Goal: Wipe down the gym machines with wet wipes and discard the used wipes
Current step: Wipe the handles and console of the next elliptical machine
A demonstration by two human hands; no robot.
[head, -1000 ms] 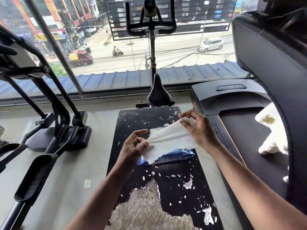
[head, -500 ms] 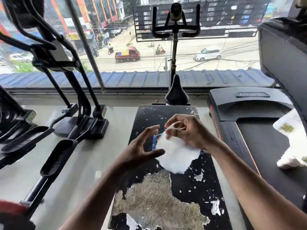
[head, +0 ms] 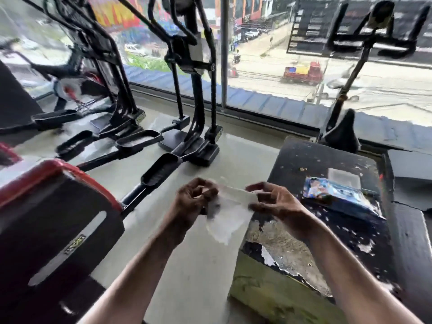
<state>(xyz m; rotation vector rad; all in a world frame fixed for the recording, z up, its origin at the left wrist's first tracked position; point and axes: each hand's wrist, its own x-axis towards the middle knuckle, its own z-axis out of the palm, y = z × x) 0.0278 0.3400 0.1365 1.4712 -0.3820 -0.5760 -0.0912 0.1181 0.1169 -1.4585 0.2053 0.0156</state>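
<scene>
My left hand (head: 194, 202) and right hand (head: 273, 203) pinch a thin white wet wipe (head: 228, 213) between them, its lower part hanging loose. The blue plastic wipe packet (head: 339, 195) lies on the peeling black platform (head: 327, 164) to my right.

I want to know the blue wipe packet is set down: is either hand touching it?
Apart. The head view shows the blue wipe packet lying on the peeling black box, with box surface between it and the right hand; both hands hold the white wipe.
</scene>
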